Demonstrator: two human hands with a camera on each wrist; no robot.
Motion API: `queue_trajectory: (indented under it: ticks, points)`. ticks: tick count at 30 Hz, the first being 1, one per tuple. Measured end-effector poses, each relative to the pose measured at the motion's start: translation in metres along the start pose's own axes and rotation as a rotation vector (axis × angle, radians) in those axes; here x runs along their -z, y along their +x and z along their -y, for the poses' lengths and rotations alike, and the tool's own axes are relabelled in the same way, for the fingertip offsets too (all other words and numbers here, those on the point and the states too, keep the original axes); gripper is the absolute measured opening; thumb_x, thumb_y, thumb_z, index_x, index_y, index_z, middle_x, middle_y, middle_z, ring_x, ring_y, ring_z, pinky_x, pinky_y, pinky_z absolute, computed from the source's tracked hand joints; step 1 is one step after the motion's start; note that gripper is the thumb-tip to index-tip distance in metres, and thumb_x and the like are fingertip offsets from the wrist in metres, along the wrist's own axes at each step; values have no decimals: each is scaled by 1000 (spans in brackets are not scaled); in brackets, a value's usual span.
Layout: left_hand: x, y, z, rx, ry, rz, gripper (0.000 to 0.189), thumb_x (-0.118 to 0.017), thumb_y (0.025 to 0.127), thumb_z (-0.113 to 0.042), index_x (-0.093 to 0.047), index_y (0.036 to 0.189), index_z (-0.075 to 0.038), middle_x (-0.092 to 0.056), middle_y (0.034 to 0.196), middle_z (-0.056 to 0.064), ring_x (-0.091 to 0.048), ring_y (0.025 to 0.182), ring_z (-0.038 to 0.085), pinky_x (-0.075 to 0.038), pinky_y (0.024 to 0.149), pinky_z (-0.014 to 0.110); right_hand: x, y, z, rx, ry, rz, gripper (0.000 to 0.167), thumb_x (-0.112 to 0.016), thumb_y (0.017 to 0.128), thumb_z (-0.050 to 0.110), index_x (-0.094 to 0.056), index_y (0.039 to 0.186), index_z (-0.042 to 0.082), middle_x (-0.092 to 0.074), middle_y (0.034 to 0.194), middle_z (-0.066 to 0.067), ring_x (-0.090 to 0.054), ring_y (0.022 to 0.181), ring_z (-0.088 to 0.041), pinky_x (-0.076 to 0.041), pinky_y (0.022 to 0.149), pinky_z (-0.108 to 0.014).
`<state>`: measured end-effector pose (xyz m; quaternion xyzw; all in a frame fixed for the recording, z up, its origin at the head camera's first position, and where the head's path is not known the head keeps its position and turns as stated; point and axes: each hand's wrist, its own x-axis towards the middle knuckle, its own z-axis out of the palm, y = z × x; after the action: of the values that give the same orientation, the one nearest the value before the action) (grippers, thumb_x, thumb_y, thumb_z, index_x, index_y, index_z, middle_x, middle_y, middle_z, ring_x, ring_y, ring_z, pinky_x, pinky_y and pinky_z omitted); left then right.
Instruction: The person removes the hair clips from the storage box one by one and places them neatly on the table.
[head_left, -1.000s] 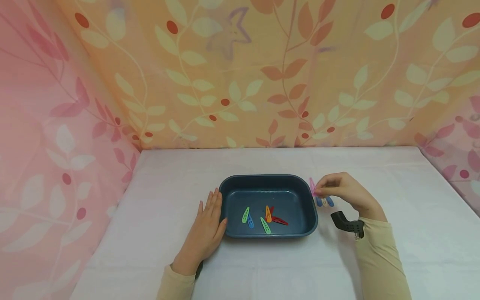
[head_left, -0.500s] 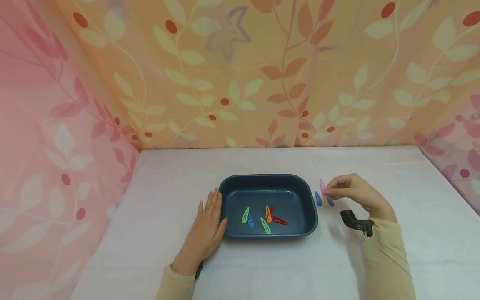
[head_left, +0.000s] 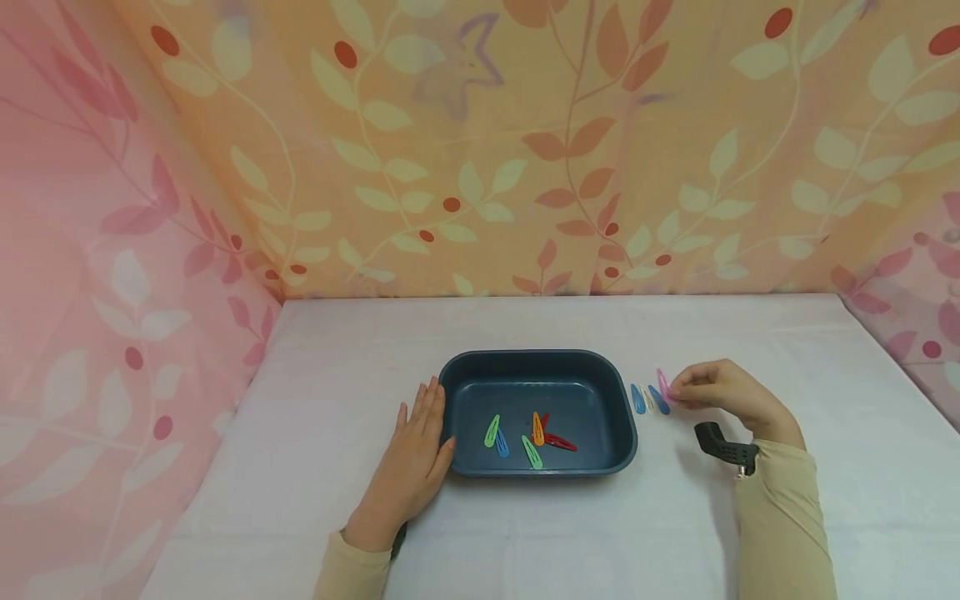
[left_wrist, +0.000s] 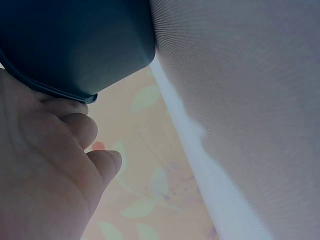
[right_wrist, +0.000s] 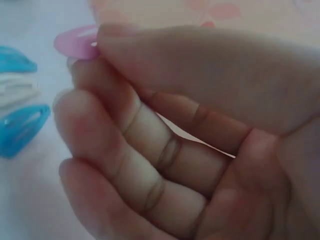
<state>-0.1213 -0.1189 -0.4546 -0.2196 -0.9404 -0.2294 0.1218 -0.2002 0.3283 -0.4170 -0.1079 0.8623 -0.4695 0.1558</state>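
My right hand [head_left: 727,390] pinches a pink snap hair clip [right_wrist: 77,42] between thumb and index finger, to the right of a short row on the white cloth. That row has a blue hair clip [head_left: 638,398], a pale cream hair clip [head_left: 648,400] and another blue hair clip [head_left: 659,400]. With fingers straight, my left hand [head_left: 408,458] rests against the left rim of a dark blue tray [head_left: 540,472]. Inside the tray lie green hair clips [head_left: 491,431], a blue hair clip [head_left: 502,442], an orange hair clip [head_left: 537,428] and red hair clips [head_left: 560,442].
A white cloth [head_left: 570,542] covers the table. Patterned fabric [head_left: 480,167] hangs along its back edge, with pink fabric at both sides. A black wrist mount [head_left: 723,448] sticks out from the right sleeve.
My right hand has moved right and slightly nearer with the pink hair clip, from beside the tray's rim past the row of clips, uncovering it. The left hand and tray stay put.
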Motion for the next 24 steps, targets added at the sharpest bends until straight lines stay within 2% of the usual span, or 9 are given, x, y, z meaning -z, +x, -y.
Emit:
queue_trajectory:
  ticks: [8,18,24]
  points:
    - [0,0,0,3,3,1,65,-53,94,-18,-24,144,10,-17,153,21,-19,140,36,-18,107,59,3,0,-11,-77,-37,-6,24,-65,88,11,-67,97,-11,-67,81,0,-58,71,-8,-50,66,-24]
    - [0,0,0,6,5,8,65,-52,94,-19,-23,144,10,-16,154,22,-17,141,36,-18,107,59,1,3,-19,-156,-2,-6,27,-65,88,9,-65,100,-15,-68,84,-7,-58,67,-10,-51,63,-24]
    - [0,0,0,6,11,7,66,-53,93,-18,-22,145,10,-16,154,21,-17,141,36,-18,107,58,-1,4,-19,-195,-35,-26,25,-66,87,10,-67,98,-13,-68,80,-6,-57,65,-13,-51,61,-25]
